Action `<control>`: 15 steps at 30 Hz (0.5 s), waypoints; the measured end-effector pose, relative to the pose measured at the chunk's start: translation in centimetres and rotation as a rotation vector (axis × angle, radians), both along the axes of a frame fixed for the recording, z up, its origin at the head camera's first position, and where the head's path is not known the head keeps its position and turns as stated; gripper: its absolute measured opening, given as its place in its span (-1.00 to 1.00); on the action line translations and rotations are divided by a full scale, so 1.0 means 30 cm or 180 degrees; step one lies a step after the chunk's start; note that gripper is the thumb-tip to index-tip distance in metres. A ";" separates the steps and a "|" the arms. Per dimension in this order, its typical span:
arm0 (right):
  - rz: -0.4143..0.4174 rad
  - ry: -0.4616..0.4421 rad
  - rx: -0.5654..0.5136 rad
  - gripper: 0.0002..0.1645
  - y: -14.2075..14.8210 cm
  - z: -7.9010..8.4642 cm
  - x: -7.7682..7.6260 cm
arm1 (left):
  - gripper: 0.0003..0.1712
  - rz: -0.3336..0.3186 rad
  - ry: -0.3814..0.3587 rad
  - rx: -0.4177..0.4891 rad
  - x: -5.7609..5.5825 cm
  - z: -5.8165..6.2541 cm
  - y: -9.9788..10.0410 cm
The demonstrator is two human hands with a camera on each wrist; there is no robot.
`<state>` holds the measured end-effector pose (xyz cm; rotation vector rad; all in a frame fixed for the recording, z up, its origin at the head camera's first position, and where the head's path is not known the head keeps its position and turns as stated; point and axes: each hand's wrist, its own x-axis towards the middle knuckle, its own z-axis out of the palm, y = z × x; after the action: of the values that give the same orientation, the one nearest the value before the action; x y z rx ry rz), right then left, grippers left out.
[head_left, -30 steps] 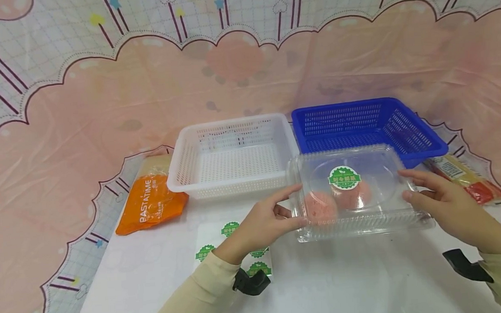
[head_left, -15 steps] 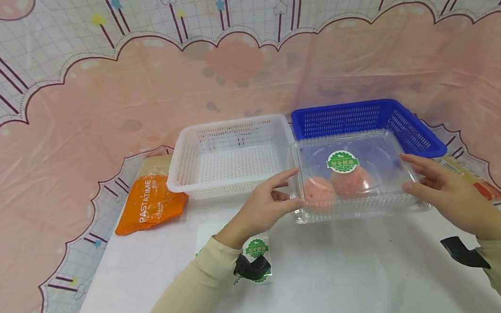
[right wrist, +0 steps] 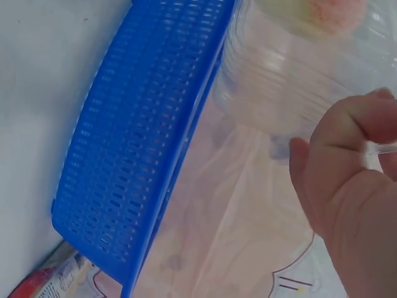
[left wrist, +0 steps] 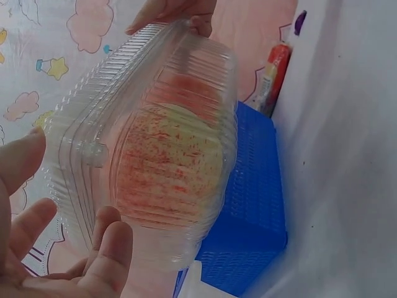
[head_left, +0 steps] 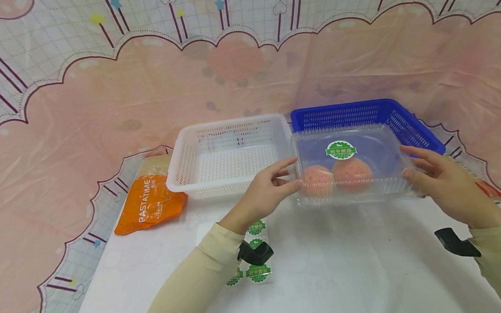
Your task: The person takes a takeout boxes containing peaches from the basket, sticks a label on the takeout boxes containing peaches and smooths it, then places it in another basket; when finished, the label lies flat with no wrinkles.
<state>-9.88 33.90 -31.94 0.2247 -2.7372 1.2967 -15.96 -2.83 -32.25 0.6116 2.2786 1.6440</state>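
Between my two hands is a clear plastic clamshell box (head_left: pixel 387 168), its lid closed and a round green and white sticker (head_left: pixel 341 150) on top. Two pinkish peaches (head_left: pixel 352 172) sit inside, toward the left end. My left hand (head_left: pixel 267 193) grips the box's left end, thumb and fingers along its rim. At the opposite end my right hand (head_left: pixel 454 186) holds it the same way. The box is raised above the table, overlapping the front of the blue basket (head_left: pixel 416 126) in the head view. In the left wrist view a yellow-red peach (left wrist: pixel 167 167) shows through the ribbed side.
A white basket (head_left: pixel 235 184) stands left of the blue one. Farther left lies an orange pasta bag (head_left: pixel 155 199). A sheet of green stickers (head_left: pixel 258 271) lies partly under my left forearm. A red and yellow packet (head_left: pixel 490 190) is at the right, partly behind my right hand.
Both hands have lifted the box with the peaches up and away from me, toward the blue basket. It now hides more of that basket. Baskets and bags have stayed put.
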 end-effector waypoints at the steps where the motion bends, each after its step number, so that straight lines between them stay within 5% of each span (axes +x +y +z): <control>1: 0.0003 -0.0003 -0.0013 -0.29 0.001 -0.002 -0.001 | -0.29 -0.0006 -0.0008 0.0010 -0.002 0.001 0.001; 8: -0.0073 -0.0184 0.0061 -0.28 0.000 0.003 -0.015 | -0.29 -0.0005 0.0001 0.0072 -0.027 -0.003 0.015; 15: -0.0026 -0.0405 -0.0317 -0.28 0.004 0.009 -0.030 | -0.28 0.0012 0.0012 0.0149 -0.047 -0.006 0.041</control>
<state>-10.79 34.01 -31.65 0.1266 -2.7625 1.4893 -17.37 -1.60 -32.45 0.6218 2.2509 1.7036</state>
